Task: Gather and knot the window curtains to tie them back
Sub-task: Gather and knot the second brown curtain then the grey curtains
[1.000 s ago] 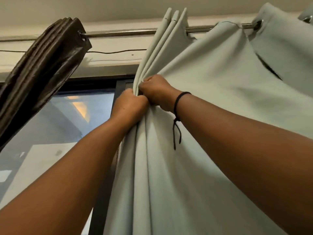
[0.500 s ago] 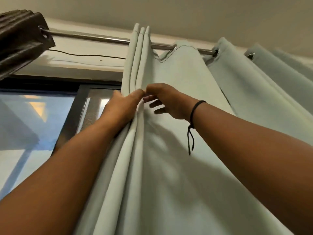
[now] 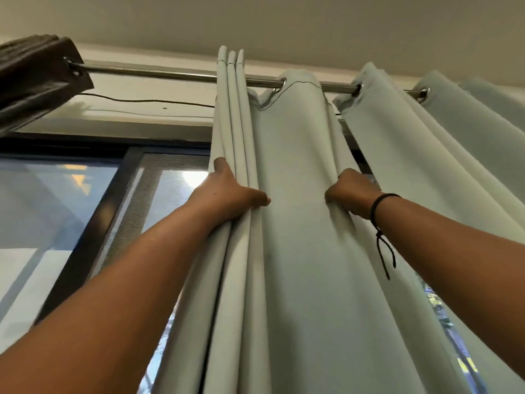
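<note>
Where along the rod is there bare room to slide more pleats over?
The bare stretch of rod runs between the dark curtain and the pale curtain's stacked pleats held by the left hand. Right of the right hand, fabric and eyelets crowd the rod.
</note>
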A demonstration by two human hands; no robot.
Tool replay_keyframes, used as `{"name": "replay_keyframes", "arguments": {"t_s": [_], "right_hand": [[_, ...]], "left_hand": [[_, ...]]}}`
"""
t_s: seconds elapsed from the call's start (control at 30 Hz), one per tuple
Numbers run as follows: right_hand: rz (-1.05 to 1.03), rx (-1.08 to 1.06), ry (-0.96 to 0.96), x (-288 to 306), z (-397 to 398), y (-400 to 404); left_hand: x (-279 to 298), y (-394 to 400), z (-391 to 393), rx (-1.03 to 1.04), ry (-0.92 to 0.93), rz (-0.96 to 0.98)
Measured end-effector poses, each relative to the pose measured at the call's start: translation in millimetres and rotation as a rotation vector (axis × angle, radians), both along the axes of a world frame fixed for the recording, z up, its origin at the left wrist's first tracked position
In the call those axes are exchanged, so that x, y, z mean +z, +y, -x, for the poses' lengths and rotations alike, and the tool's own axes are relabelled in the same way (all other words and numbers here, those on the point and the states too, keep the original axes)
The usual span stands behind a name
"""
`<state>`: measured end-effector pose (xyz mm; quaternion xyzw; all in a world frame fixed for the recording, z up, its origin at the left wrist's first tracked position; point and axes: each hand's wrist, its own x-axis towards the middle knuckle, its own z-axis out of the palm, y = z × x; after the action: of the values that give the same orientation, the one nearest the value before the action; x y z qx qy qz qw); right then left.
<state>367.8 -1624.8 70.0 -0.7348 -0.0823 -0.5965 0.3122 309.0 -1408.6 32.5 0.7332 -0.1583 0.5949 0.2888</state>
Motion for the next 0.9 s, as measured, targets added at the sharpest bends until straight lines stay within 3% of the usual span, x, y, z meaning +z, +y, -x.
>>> {"name": "replay_keyframes", "arguments": {"t_s": [0.3, 0.43, 0.53, 0.77, 0.9], "right_hand": [[0.185, 0.147, -0.132, 18, 11, 101], [0.446, 0.199, -0.176, 29, 60, 191], [0.545, 0.258, -0.211, 24, 85, 230], [0.310, 0.591, -0.016, 6, 42, 193], [0.200, 0.742, -0.142, -7, 28, 177]], "left_hand": [[-2, 46, 15, 0.091, 0.020, -0.042], [1, 70, 17, 0.068, -0.025, -0.037], [3, 95, 23, 0.036, -0.098, 0.073], [-6, 110, 3, -0.189, 0.069, 0.117], [-10, 79, -16, -0.462, 0.061, 0.025]]}}
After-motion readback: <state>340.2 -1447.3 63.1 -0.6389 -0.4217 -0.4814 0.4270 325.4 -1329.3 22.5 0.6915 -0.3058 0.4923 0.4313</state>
